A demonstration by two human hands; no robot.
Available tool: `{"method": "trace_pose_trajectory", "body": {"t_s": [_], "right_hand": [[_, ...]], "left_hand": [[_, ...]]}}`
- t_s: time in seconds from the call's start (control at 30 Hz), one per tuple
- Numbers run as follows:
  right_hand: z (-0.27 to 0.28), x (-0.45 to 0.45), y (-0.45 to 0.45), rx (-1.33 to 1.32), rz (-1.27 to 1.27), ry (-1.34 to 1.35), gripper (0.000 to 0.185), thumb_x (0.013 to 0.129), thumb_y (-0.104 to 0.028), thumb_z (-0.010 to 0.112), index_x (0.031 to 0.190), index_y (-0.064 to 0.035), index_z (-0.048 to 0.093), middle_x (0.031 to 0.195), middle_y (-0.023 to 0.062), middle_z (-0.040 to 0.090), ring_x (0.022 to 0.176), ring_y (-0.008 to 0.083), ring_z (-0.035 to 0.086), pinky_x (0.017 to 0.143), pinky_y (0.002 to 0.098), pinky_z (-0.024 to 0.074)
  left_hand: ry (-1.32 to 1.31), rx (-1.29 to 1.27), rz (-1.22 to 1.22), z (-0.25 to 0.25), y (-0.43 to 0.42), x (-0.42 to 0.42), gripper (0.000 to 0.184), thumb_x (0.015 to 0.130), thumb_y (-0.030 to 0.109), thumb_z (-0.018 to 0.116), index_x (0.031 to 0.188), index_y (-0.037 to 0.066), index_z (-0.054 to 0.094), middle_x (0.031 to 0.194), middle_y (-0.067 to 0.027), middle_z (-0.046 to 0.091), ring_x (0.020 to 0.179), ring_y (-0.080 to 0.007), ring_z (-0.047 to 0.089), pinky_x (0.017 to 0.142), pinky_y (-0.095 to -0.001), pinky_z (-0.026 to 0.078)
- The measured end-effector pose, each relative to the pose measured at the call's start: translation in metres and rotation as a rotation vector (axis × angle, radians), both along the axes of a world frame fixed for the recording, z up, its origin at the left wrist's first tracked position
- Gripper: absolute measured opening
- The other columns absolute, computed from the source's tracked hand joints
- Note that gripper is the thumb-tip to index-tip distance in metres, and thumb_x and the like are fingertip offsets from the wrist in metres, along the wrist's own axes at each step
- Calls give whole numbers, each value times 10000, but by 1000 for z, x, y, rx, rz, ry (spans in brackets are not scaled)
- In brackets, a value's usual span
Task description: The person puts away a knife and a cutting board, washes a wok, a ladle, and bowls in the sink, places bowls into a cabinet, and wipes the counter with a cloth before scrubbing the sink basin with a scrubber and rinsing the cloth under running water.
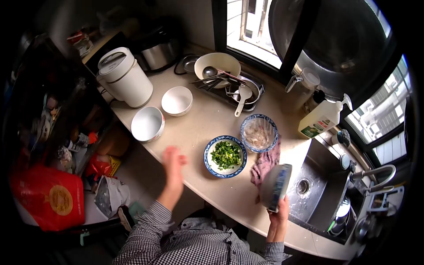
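Note:
My right hand (279, 213) grips a blue-and-white bowl (276, 187), tipped on its side beside the sink, over the counter edge. Slightly smeared by motion, my left hand (173, 168) is raised near the counter's front edge, fingers apart and holding nothing. Between the hands, a blue-rimmed bowl (225, 157) holds chopped green leaves (225, 154). Just behind it stands another blue-patterned bowl (259, 133) with pale, pinkish contents that I cannot make out. A pinkish cloth (266, 163) lies on the counter next to these bowls, partly hidden by the held one.
Two white bowls (148, 124) (177, 101) stand left, near a white lidded appliance (125, 77). A cream basin (217, 66) with utensils and a small pot (246, 93) sit at the back. To the right are a large bottle (322, 118), the metal sink (309, 185) and its faucet (375, 172).

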State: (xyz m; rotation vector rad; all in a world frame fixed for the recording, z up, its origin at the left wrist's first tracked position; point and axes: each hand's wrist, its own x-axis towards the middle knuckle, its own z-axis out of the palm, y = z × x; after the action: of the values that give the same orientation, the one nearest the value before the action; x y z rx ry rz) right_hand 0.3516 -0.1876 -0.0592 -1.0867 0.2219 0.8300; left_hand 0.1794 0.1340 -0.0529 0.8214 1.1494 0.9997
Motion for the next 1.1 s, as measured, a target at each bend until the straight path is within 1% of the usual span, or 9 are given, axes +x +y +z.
{"method": "trace_pose_trajectory", "body": {"t_s": [0.1, 0.2, 0.27, 0.33, 0.43, 0.67, 0.73, 1.0, 1.1], "right_hand": [[5, -13, 30, -152, -67, -155, 476, 632, 90, 435, 1099, 8, 478, 950, 83, 552, 861, 180, 537, 760, 260, 444], [6, -16, 36, -262, -29, -267, 462, 639, 59, 441, 1095, 4, 477, 889, 74, 551, 721, 154, 556, 567, 238, 466], [11, -15, 33, -338, -17, -259, 461, 646, 39, 440, 1105, 2, 463, 864, 79, 544, 629, 144, 546, 456, 234, 446], [12, -15, 31, -374, -13, -283, 456, 656, 19, 437, 1111, 1, 450, 844, 86, 538, 558, 139, 534, 373, 232, 427], [9, -11, 23, -394, -25, -346, 442, 676, -6, 429, 1118, -1, 436, 831, 93, 535, 516, 139, 523, 325, 234, 413], [-1, -1, 14, -397, -53, -344, 426, 686, -30, 437, 1111, -17, 444, 814, 91, 550, 520, 142, 553, 353, 230, 439], [3, 2, 16, -411, -69, -357, 430, 694, -30, 442, 1124, -21, 432, 828, 99, 552, 521, 147, 558, 357, 227, 443], [-3, 21, -2, -456, -10, -301, 508, 751, -79, 515, 1237, -36, 373, 776, 86, 510, 485, 126, 527, 369, 245, 426], [-7, 25, -6, -396, 11, -237, 483, 798, -159, 563, 1230, -43, 380, 706, 52, 503, 460, 112, 511, 358, 238, 415]], "left_hand": [[-48, -130, 226, -10, 76, -32, 467, 804, 303, 609, 1087, -3, 398, 966, -139, 432, 730, -246, 516, 573, -356, 492], [-86, -232, 264, -39, 124, -48, 517, 784, 293, 639, 1087, -40, 384, 965, -167, 416, 789, -253, 492, 620, -376, 514], [-167, -197, 128, -71, 149, -62, 419, 753, 66, 561, 1102, -83, 385, 1067, -196, 465, 873, -298, 534, 664, -387, 538], [-152, -212, 170, -75, 157, -64, 444, 707, -12, 477, 1135, -83, 380, 1117, -202, 477, 939, -330, 543, 701, -413, 541], [-71, -180, 154, -32, 109, -55, 506, 676, -43, 432, 1177, -67, 364, 1121, -198, 478, 953, -341, 546, 713, -421, 543], [-74, -195, -353, 36, 3, -6, 585, 624, -6, 450, 1206, -9, 394, 1102, -156, 499, 942, -321, 555, 736, -465, 515], [-73, -226, -439, 50, -33, 23, 539, 655, -10, 451, 1191, -33, 405, 1065, -165, 522, 903, -286, 581, 673, -399, 540], [-73, -244, -860, 40, -143, 103, 518, 669, -64, 466, 1185, -66, 425, 1090, -118, 538, 1001, -196, 525, 886, -283, 406], [1, -223, -898, 33, -155, 113, 533, 641, -60, 466, 1172, -60, 420, 1055, -123, 538, 911, -206, 565, 767, -291, 484]]}}
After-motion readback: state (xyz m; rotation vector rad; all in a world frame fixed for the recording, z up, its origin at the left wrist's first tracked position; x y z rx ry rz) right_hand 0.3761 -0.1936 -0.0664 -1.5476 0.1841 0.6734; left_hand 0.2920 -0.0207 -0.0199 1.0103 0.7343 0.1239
